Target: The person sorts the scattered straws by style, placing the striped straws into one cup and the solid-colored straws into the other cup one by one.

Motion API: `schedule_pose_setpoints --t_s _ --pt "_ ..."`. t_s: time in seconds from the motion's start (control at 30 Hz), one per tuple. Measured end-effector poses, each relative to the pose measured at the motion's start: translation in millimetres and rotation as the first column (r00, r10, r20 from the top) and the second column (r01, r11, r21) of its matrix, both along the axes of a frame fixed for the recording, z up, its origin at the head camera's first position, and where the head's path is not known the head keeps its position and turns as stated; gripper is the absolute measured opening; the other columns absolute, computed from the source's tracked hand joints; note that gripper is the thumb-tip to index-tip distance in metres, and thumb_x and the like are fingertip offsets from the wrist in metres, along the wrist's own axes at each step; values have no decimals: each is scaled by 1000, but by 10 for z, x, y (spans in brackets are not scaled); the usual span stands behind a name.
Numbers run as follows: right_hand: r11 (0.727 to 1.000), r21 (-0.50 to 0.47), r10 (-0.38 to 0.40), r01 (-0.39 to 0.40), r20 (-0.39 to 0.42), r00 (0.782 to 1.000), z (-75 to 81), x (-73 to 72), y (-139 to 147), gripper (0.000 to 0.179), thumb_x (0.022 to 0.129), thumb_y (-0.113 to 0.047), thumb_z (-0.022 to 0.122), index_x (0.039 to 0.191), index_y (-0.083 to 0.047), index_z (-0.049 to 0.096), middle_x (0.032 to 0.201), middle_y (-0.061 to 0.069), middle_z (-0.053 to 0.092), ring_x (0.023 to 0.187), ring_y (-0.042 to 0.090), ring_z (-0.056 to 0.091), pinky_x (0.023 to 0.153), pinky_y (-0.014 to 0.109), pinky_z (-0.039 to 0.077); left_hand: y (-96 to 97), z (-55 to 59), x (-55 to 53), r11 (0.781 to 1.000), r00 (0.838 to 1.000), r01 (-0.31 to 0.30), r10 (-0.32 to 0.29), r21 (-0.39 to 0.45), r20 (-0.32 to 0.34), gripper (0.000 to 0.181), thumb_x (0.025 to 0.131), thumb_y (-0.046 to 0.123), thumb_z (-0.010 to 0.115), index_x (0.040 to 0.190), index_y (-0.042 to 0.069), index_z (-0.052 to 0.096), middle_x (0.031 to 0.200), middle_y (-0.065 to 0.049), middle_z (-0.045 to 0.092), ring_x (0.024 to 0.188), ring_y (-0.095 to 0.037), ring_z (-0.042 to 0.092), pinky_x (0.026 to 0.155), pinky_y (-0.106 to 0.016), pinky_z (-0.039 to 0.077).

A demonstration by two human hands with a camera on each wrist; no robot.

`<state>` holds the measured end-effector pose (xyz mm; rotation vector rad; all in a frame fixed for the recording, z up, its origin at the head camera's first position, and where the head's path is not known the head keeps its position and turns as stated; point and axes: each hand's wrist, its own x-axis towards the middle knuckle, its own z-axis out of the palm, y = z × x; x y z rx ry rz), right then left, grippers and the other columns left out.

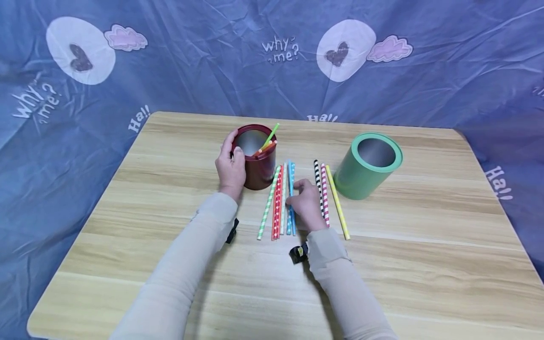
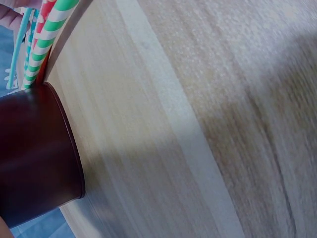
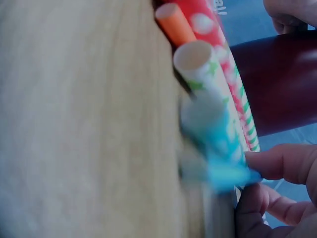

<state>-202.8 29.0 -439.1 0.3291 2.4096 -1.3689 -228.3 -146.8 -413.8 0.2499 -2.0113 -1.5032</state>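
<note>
My left hand grips the dark red canister at its rim and side. Inside the canister lean a light green straw and orange ones. Beside it my right hand pinches a plain blue straw between thumb and finger; in the right wrist view that straw is blurred. A blue dotted straw lies right against it. Left of these lie a pale patterned straw, red dotted straws and a green-striped straw.
Right of my right hand lie a black-striped straw, a pink-striped straw and a yellow straw. A green canister stands beyond them on the wooden table. A printed blue cloth hangs behind.
</note>
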Motion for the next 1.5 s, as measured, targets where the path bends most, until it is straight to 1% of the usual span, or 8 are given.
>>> schedule_pose_setpoints --t_s 0.17,0.3,0.47,0.63,0.9,1.17,1.33,1.5 --pt "1000 -31 1 0 32 999 28 -12 35 43 77 -1 65 118 -8 53 124 15 49 104 30 53 81 36 51 3 6 0 1000 1000 -5 5 -2 -6 43 86 7 42 125 14 58 125 -5 59 119 -11 50 106 -22 30" --pt "998 -66 2 2 58 998 49 -26 62 43 78 1 63 119 -9 53 129 16 46 110 32 49 85 38 48 9 13 -2 1000 1000 -13 13 -1 -6 42 86 7 43 125 14 59 125 -5 60 119 -11 51 106 -21 30" --pt "985 -170 -27 41 84 996 36 -75 90 43 77 7 61 117 -7 52 109 10 48 94 23 48 77 30 46 4 12 -7 1000 1000 -15 15 5 -2 42 87 7 42 125 13 58 125 -5 59 120 -10 50 107 -21 28" --pt "957 -284 -27 60 118 993 16 -122 155 44 78 9 58 118 -5 48 98 7 48 79 17 49 65 22 43 0 18 -8 1000 1000 -11 11 8 3 42 87 7 42 126 14 58 126 -5 59 120 -10 49 106 -22 31" --pt "885 -455 -22 98 170 985 28 -125 211 47 83 10 54 127 -2 42 101 10 54 77 15 57 82 29 50 1 15 -8 1000 1000 -11 11 3 9 42 88 8 43 126 14 58 126 -4 59 120 -11 50 104 -25 34" --pt "819 -557 -49 136 168 985 15 -96 181 48 83 13 50 127 0 39 99 9 51 73 14 55 73 26 50 -1 -4 -11 1000 1000 -14 14 -4 3 42 87 9 42 126 14 58 126 -4 59 119 -10 50 104 -25 35" --pt "809 -573 -46 132 161 986 37 -82 190 48 83 12 49 129 0 38 87 5 52 71 13 55 72 25 49 -7 -9 -17 1000 1000 -5 4 -9 -11 43 86 6 42 126 13 58 126 -4 59 118 -10 51 104 -22 33" --pt "803 -581 -47 132 159 986 76 -74 194 50 85 11 48 133 0 37 89 7 54 73 14 56 74 25 50 -10 -15 -19 1000 1000 -3 3 -13 -13 43 86 5 42 126 12 58 126 -5 59 118 -10 51 106 -20 30"
